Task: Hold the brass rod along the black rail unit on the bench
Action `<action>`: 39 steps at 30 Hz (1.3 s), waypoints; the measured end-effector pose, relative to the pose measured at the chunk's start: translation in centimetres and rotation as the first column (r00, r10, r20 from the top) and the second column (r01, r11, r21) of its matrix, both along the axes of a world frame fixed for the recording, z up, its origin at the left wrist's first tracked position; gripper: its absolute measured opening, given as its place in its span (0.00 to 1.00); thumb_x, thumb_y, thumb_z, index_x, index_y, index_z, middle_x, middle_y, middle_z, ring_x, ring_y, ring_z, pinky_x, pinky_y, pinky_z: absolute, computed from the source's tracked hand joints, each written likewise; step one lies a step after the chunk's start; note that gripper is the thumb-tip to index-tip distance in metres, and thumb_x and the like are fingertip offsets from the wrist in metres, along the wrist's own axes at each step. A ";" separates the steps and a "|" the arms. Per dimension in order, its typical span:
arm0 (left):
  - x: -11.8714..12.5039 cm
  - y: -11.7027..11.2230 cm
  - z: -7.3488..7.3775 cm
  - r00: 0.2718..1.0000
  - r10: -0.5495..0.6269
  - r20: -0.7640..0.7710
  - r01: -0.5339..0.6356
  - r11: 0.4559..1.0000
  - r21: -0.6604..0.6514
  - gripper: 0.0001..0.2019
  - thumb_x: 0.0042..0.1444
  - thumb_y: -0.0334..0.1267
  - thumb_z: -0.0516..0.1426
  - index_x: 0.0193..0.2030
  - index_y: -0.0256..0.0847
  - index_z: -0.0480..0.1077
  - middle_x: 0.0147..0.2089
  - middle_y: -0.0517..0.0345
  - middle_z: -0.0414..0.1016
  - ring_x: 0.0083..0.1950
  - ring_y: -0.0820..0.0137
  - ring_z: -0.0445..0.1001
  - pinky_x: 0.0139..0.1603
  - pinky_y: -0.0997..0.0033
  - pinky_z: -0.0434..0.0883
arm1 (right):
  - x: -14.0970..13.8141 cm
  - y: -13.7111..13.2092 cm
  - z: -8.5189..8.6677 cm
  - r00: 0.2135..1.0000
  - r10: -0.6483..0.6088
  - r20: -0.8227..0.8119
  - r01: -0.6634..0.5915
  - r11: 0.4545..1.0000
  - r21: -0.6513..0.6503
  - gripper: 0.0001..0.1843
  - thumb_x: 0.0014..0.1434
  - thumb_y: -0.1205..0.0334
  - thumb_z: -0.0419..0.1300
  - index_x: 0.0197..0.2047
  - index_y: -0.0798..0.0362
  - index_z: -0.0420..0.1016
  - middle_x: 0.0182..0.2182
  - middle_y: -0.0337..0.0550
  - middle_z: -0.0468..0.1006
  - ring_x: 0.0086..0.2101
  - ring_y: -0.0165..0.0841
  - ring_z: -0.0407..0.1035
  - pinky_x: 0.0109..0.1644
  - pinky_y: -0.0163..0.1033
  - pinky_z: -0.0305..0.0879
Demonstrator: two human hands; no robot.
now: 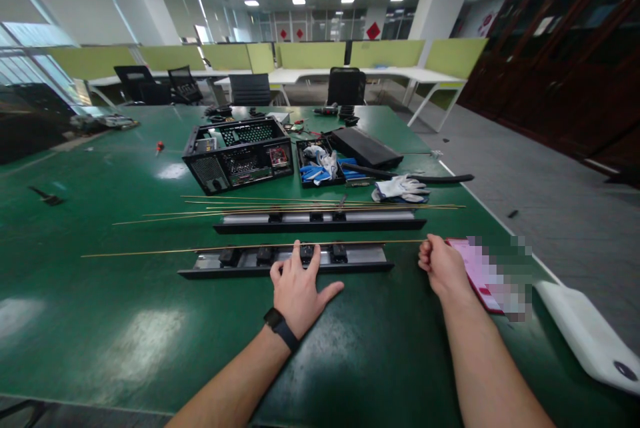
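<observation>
My left hand (299,287) lies flat with fingers spread on the near black rail (225,267), its fingertips on the black clips at the rail's middle. A watch is on that wrist. A long thin brass rod (175,250) runs along the rail's far edge from left to right. My right hand (439,265) is closed in a fist round the rod's right end. A second black rail (320,221) lies further back, with several more brass rods (250,205) beside it.
An open black computer case (237,153) stands behind the rails, with a black tray of blue parts (320,165), a flat black cover (365,147) and white gloves (403,188). A pink phone (477,271) and a white object (585,335) lie right. Table edge runs along the right.
</observation>
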State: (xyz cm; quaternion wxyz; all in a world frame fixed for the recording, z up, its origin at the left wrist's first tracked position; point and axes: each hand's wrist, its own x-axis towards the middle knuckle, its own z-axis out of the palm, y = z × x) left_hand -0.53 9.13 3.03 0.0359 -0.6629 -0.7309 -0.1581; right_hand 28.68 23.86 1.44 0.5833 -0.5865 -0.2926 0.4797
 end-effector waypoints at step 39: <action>0.1 0.2 -0.7 0.999 0.004 0.045 -0.006 0.999 0.048 0.39 0.59 0.68 0.60 0.73 0.52 0.67 0.77 0.29 0.58 0.65 0.45 0.73 0.66 0.37 0.59 | -4.0 -1.9 0.5 0.969 0.239 0.058 -0.238 0.971 -0.020 0.23 0.53 0.45 0.69 0.22 0.52 0.67 0.20 0.37 0.64 0.20 0.24 0.55 0.19 0.30 0.46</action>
